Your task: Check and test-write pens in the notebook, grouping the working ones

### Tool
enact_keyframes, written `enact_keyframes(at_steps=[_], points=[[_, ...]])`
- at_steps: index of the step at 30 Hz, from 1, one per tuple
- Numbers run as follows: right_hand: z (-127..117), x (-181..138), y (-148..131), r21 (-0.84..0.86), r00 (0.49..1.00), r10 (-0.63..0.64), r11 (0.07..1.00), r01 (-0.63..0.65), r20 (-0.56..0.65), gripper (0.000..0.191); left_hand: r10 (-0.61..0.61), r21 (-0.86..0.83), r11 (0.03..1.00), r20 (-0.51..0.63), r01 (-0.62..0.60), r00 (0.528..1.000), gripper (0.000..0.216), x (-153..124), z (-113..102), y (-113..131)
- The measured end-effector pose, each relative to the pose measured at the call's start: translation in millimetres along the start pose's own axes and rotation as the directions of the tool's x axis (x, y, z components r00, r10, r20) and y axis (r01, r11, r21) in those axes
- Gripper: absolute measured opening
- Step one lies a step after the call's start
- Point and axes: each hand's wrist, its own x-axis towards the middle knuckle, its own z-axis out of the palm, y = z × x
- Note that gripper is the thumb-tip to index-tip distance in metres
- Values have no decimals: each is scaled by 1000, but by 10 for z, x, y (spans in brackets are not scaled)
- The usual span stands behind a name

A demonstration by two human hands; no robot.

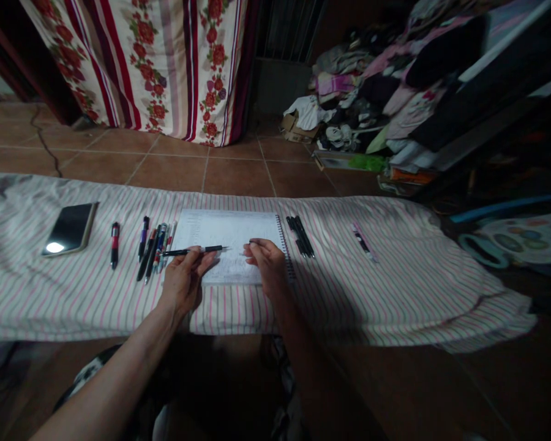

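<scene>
Between the thumb and fingers of my left hand (187, 272) lies a slim black pen (213, 248), held almost level with its thin point toward the right. My right hand (267, 257) is closed in a pinch a short way from that point. A small dark bit shows at its fingertips, too small to name. Both hands are above an open spiral notebook (229, 222) whose pages carry faint writing. Just left of the notebook lies a row of several pens (152, 251). To its right, black pens (303, 236) lie side by side.
A striped cloth (349, 306) covers the low table. On it lie a phone (71, 226), a red and black pen (114, 245) and a pink-and-dark pen (364, 243). Beyond are a floral curtain (174, 61) and a heap of clothes (371, 79).
</scene>
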Motion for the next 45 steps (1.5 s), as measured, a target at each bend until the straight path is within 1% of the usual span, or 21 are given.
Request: enact_keyframes(at_steps=[8, 10, 12, 14, 17, 20, 22, 24, 26, 28, 32, 35, 37, 39, 41, 43, 45], points=[[-69, 26, -17, 62, 999, -25, 998, 27, -31, 20, -15, 26, 1000, 17, 15, 1000, 14, -9, -9, 2], [-103, 55, 8, 4, 997, -71, 997, 71, -14, 20, -26, 35, 999, 19, 26, 999, 15, -12, -8, 2], [-135, 70, 30, -71, 990, -137, 988, 139, 31, 18, -32, 41, 999, 17, 31, 999, 15, -15, -1, 4], [-165, 63, 32, -120, 981, -176, 975, 185, 77, 16, -35, 42, 999, 15, 34, 999, 15, -19, 8, 6], [-202, 22, 3, -194, 979, -139, 967, 167, 150, 15, -37, 45, 998, 8, 36, 999, 16, -24, 21, 8], [-220, -21, -19, -337, 969, -76, 929, 154, 234, 15, -35, 56, 998, 1, 35, 999, 14, -24, 23, 1], [-220, -30, -10, -434, 962, -72, 882, 185, 264, 14, -30, 63, 998, 0, 30, 1000, 13, -19, 16, -8], [-214, -18, 12, -501, 955, -101, 833, 235, 280, 13, -27, 66, 997, 6, 27, 1000, 13, -16, 9, -16], [-208, 7, 35, -524, 946, -146, 803, 284, 289, 11, -30, 65, 997, 10, 29, 1000, 14, -17, 8, -21], [-206, 33, 50, -514, 944, -168, 804, 298, 285, 10, -34, 69, 997, 9, 33, 999, 16, -22, 13, -22], [-212, 59, 60, -490, 957, -142, 834, 254, 254, 13, -40, 76, 996, 2, 40, 999, 18, -28, 23, -16], [-219, 60, 63, -492, 961, -130, 838, 238, 244, 16, -49, 84, 995, -5, 49, 999, 19, -32, 25, -13], [-221, 59, 64, -531, 951, -196, 794, 297, 238, 15, -53, 95, 994, 2, 53, 999, 20, -39, 27, -13], [-219, 57, 65, -612, 914, -314, 680, 405, 256, 14, -55, 109, 993, 5, 54, 998, 20, -48, 32, -14], [-215, 51, 67, -684, 870, -384, 547, 483, 308, 14, -58, 118, 991, -1, 57, 998, 21, -58, 38, -13], [-209, 39, 74, -720, 853, -383, 471, 510, 354, 15, -61, 122, 991, -6, 61, 998, 21, -65, 43, -10], [-202, 28, 83, -738, 845, -376, 428, 522, 379, 16, -65, 126, 990, -4, 64, 998, 20, -69, 45, -6]])
